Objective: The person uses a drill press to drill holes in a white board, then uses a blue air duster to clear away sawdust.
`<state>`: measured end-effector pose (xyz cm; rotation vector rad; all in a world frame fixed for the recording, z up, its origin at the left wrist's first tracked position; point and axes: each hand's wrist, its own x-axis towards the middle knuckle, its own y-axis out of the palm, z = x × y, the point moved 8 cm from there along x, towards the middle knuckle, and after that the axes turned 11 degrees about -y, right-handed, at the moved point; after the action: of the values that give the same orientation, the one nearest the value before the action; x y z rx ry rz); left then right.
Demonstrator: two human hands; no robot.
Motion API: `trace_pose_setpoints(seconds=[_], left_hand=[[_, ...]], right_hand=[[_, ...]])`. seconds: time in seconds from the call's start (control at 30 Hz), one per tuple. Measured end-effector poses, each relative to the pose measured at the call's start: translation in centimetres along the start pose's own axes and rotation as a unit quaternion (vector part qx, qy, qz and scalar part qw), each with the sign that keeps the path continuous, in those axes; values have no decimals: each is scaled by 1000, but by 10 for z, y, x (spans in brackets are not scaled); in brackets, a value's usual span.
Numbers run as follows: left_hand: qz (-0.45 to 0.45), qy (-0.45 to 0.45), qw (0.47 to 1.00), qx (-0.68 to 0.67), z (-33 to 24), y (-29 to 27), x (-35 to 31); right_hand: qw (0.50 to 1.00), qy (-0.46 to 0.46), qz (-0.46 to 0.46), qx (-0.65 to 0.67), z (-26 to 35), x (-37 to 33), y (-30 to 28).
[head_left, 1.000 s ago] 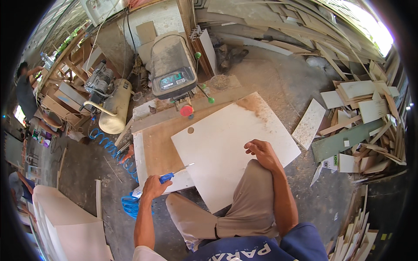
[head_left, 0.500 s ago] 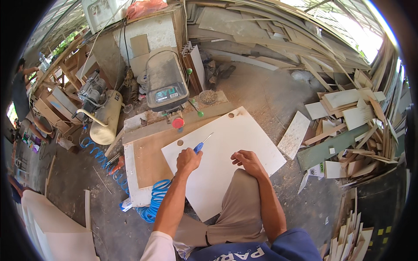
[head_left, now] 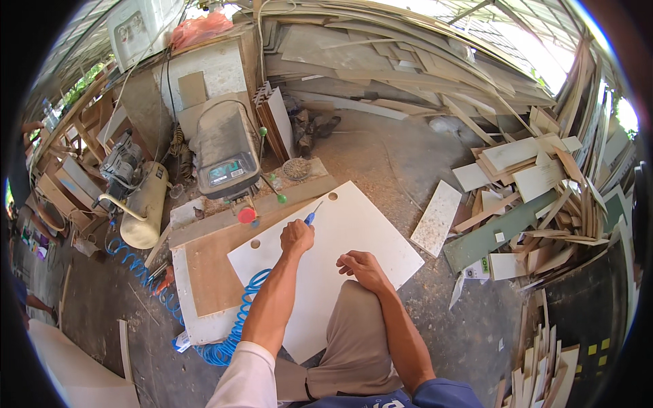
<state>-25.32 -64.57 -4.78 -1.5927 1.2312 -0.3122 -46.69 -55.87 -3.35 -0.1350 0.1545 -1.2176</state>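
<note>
My left hand is closed round a blue air blow gun, held over a white board. Its thin metal nozzle points toward the board's far edge. Behind the wrist, a coiled blue hose runs up beside my left forearm; where it joins the tool is hidden. The white board lies at an angle on a brown-and-white panel and has two round holes near its far edge. Above my bent knee, my right hand holds nothing, its fingers loosely curled and slightly apart.
A drill press stands just beyond the panel, with a cream air compressor to its left. Wood offcuts lie heaped at right, and sheets are stacked at the back. Sawdust covers the floor. Someone else's arm shows at far left.
The view has swung right, so the surroundings sit farther left. My left hand and the blow gun have moved right over the board, toward its farther hole. My right hand's fingers have curled a little.
</note>
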Motion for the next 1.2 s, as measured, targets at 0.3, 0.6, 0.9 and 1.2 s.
trace_pose_setpoints(seconds=[0.3,0.6,0.9,1.2], left_hand=[[33,24,999,31,12,8,4],[247,144,949,137,34,44,-59],[263,44,961,72,242,-43,-62],[262,-52,948,171,378,-113,-116]], right_hand=[[999,-22,-4,25,7,1,2],[932,-99,-278,212,-31,-30,-68],[895,-13,-373,243,-97,-81,-123],[943,9,-273,191,-86,-43,-73]])
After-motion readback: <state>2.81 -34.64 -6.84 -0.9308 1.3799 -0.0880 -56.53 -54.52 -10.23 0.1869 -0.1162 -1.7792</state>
